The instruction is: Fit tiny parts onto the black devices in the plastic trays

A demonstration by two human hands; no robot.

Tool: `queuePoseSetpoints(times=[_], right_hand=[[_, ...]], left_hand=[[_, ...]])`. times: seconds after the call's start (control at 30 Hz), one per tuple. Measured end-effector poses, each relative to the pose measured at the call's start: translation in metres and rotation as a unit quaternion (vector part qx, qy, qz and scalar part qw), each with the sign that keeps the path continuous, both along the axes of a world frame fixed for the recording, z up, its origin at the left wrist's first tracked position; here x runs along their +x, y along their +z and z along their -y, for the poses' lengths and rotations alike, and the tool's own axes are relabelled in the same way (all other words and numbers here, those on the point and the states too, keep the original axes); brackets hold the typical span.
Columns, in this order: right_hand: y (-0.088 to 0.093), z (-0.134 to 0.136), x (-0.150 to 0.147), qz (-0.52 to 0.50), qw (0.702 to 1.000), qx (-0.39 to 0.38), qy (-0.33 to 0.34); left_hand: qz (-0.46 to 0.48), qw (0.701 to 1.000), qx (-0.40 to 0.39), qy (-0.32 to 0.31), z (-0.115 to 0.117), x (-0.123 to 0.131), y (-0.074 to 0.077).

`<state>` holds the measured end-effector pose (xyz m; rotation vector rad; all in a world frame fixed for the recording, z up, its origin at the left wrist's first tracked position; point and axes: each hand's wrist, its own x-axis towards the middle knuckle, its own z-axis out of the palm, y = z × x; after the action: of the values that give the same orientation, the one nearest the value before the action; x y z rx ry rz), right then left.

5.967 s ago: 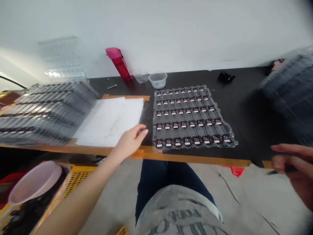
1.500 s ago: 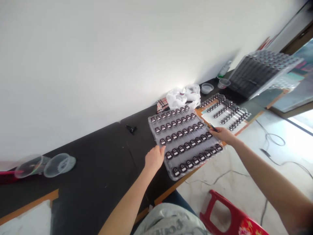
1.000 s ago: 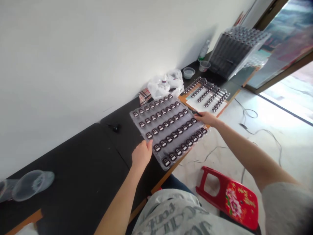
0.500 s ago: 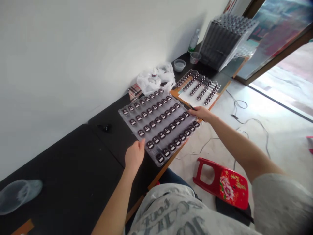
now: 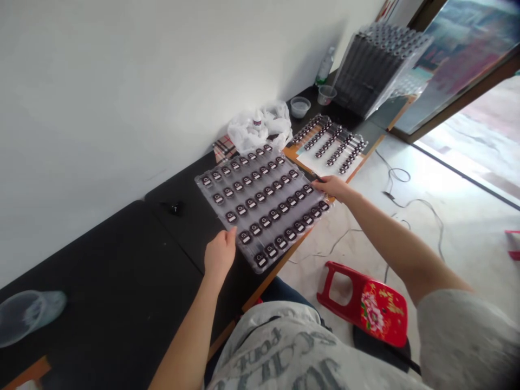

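Head view: left fingers (image 5: 232,233), right fingers (image 5: 320,186) pinching opposite edges of clear plastic tray (image 5: 270,235).

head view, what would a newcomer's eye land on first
Probably the tray in the middle, with its rows of small dark pieces and the left hand and right hand at opposite edges. Next might come the flowered red seat at lower right. The tall, dark stack at upper right also stands out.

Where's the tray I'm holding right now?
Centre of the head view: the clear plastic tray is between your left hand and right hand, in front of the white plastic bag.
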<state>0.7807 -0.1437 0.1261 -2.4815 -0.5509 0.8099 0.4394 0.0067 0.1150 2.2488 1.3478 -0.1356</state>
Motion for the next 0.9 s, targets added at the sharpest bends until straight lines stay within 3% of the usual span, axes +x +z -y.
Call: queuePoseSetpoints(times=[0.27, 0.5, 0.73, 0.9], right_hand=[[-0.007, -0.001, 0.001, -0.002, 1.000, 0.011, -0.013], [-0.019, 0.002, 0.004, -0.018, 0.999, 0.032, -0.033], [-0.012, 0.003, 0.002, -0.060, 0.996, 0.040, -0.051], [-0.007, 0.002, 0.000, -0.084, 0.993, 0.033, -0.073]], left_hand=[[0.046, 0.998, -0.021, 0.037, 0.000, -0.002, -0.004], [0.029, 0.997, -0.063, 0.037, 0.004, -0.004, -0.005], [0.047, 0.997, -0.053, 0.031, 0.010, -0.004, -0.005], [0.087, 0.990, -0.108, 0.040, 0.021, -0.011, -0.003]])
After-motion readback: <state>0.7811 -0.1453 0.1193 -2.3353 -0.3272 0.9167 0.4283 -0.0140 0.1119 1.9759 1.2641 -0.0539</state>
